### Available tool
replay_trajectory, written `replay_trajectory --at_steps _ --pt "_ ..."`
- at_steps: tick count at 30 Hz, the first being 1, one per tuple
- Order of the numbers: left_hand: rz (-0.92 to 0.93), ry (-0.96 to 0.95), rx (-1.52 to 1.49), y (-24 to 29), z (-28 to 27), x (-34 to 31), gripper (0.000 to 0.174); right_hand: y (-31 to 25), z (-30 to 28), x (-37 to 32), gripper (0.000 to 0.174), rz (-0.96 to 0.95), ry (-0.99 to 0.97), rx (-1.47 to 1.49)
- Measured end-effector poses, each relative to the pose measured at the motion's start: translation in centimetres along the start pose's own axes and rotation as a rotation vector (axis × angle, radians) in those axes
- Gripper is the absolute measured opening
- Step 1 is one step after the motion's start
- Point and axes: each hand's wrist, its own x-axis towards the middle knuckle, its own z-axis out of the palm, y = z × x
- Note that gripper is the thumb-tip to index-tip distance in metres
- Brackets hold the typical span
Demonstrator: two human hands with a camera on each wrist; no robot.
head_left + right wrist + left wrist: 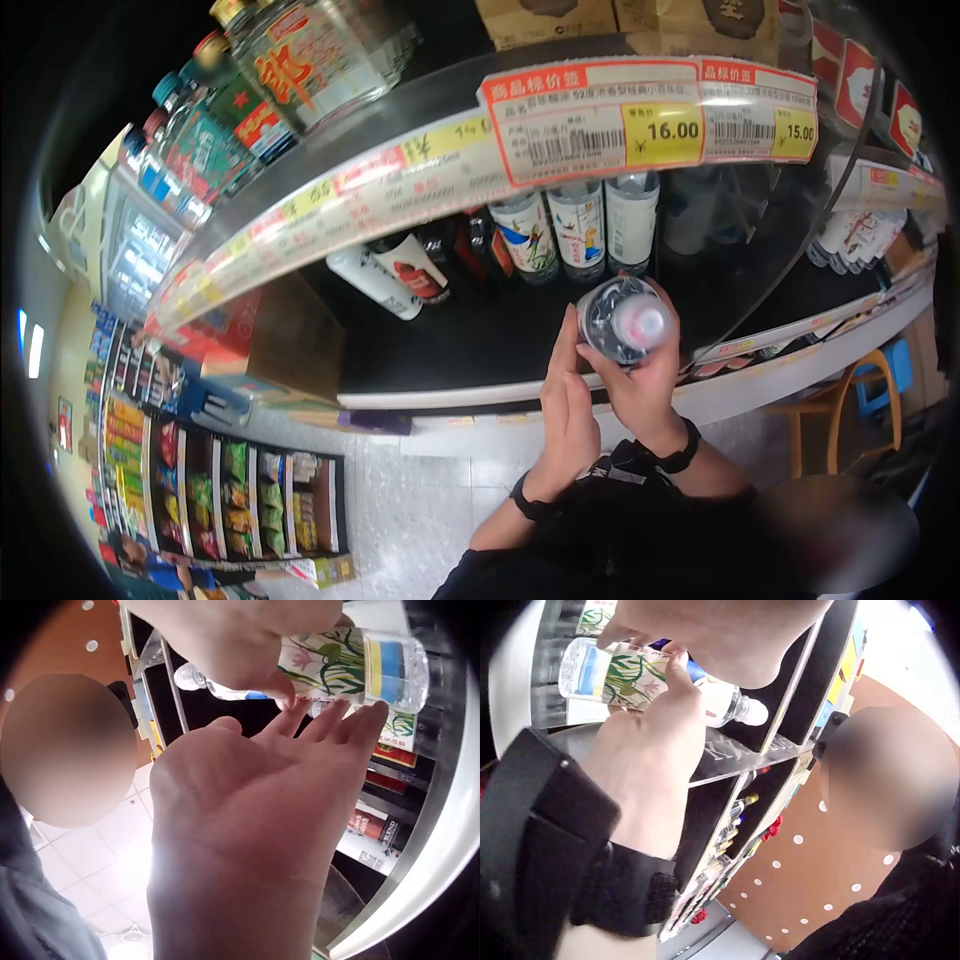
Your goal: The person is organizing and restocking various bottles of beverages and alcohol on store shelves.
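A clear bottle point(606, 318) with a white cap points its cap towards me, above the front edge of the shelf. Its label point(634, 681) shows green leaves and flowers in the left wrist view. My right hand point(648, 392) grips the bottle from the right, thumb laid across its side. My left hand point(568, 425) is on the other side, palm facing the bottle and fingers extended along it. In the right wrist view the left palm point(255, 780) lies open, fingertips right at the label. Fingers of my right hand behind the bottle are partly hidden.
Several labelled bottles point(580, 235) stand on the black shelf point(480, 350) behind. A price strip point(600, 130) runs above, with glass bottles point(310, 70) higher up. A cardboard box point(295, 335) sits at left. A wooden chair point(850, 410) is at right; snack racks point(240, 490) stand lower left.
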Motion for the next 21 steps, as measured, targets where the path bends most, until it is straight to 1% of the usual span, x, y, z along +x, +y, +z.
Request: replay_trajectory --at_steps 2,4,5,6,8,9,11,15,16,17,18,19,20,21 --pt "0.009 -0.052 -0.067 0.0 0.2 1.7 0.083 2.1 0.2 0.3 0.081 0.096 0.086 0.075" --pt "-0.077 -0.104 -0.106 -0.2 0.1 3.0 0.085 2.9 0.3 1.0 0.078 0.068 0.151 -0.004" --pt "-0.025 -0.117 -0.107 -1.6 -0.3 3.7 0.071 3.0 0.2 1.5 0.075 0.053 0.19 -0.072" --pt "-0.027 -0.145 -0.115 -1.6 -0.2 4.2 0.071 2.3 0.4 2.4 0.07 -0.006 0.22 -0.134" --pt "-0.152 -0.185 -0.181 -1.6 -0.1 5.1 0.073 3.3 0.2 2.7 0.071 0.0 0.262 -0.182" --pt "-0.181 -0.218 -0.177 -1.9 -0.3 5.5 0.077 3.3 0.2 2.9 0.071 -0.005 0.285 -0.191" --pt "-0.188 -0.244 -0.204 -1.9 -0.2 5.9 0.078 3.4 0.1 3.4 0.071 0.091 0.275 -0.143" --pt "-0.244 -0.266 -0.267 -3.2 -0.2 6.3 0.089 4.1 -0.5 3.4 0.079 0.079 0.307 -0.239" --pt "-0.259 -0.261 -0.276 -3.3 -0.1 6.4 0.09 4.2 -0.5 3.5 0.076 0.067 0.316 -0.238" --pt "-0.28 -0.258 -0.299 -3.5 0.0 6.5 0.091 3.7 -0.7 3.5 0.074 0.066 0.312 -0.314" --pt "-0.284 -0.268 -0.326 -3.3 0.2 6.5 0.09 3.1 -0.8 3.7 0.072 0.064 0.305 -0.388" --pt "-0.286 -0.267 -0.327 -3.4 0.3 6.5 0.084 2.9 -0.9 3.6 0.069 0.039 0.303 -0.427" --pt "-0.285 -0.268 -0.326 -3.6 0.3 6.5 0.079 2.8 -1.0 3.4 0.072 0.032 0.282 -0.435" --pt "-0.28 -0.254 -0.358 -4.0 0.2 6.3 0.077 2.9 -1.1 3.0 0.073 0.004 0.27 -0.5"
